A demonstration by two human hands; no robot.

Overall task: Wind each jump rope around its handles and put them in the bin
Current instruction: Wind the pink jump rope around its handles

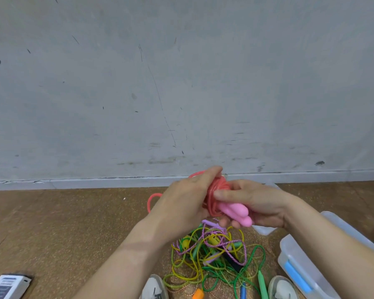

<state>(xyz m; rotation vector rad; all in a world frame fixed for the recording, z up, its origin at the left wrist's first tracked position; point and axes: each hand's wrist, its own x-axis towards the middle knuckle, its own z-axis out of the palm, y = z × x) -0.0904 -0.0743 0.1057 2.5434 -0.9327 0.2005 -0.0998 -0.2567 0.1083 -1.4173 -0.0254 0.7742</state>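
Left hand (181, 201) and right hand (261, 203) grip pink jump rope (216, 192), handles (235, 212) pointing lower-right.

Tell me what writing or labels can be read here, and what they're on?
Box on the floor: printed lines, too blurred to read.
Shoe: small dark mark, too small to read.
Bin and pink jump rope: no writing visible.

Soft, even light, faint shadows, slight motion blur overall, and wide-angle bending at the edges.
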